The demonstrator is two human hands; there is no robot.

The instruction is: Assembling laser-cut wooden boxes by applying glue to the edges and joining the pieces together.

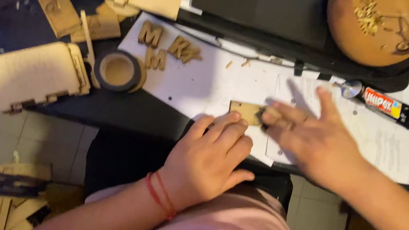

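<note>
The left hand [207,156], fingers curled, presses the small flat rectangular wooden piece [246,111] on white paper [209,83]; the right hand [309,136] pinches its right end.

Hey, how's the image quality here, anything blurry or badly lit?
Head view: the right hand is smeared by motion blur over the small wooden piece; the left hand is sharper; warm dim light leaves the floor and left edge dark; the white paper is brightest.
</note>
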